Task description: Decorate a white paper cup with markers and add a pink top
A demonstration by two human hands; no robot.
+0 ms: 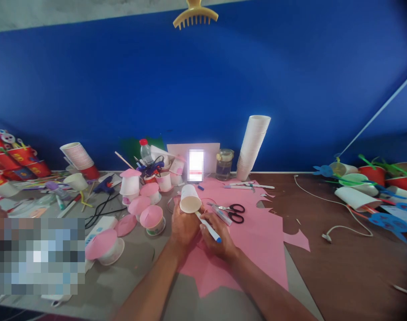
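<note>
My left hand (183, 226) is wrapped around a white paper cup (190, 199), tilted so its open mouth faces me. A white marker with a blue end (209, 228) sits in the fingers of my right hand (218, 236), its tip end close to the cup's rim. Both hands are above a large sheet of pink paper (260, 254) with cut, jagged edges. Just right of my right hand lies a pair of black-handled scissors (236, 213). Left of my left hand stands a paper cup topped by a pink paper cone (152, 217).
Behind stand a lit phone (195, 166), a glass jar (224, 164) and a tall, leaning cup stack (253, 147). More pink-topped cups (105, 247), a power strip (101, 227) and a glue gun (105, 184) are on the left. A white cable (343, 226) crosses the brown table at right.
</note>
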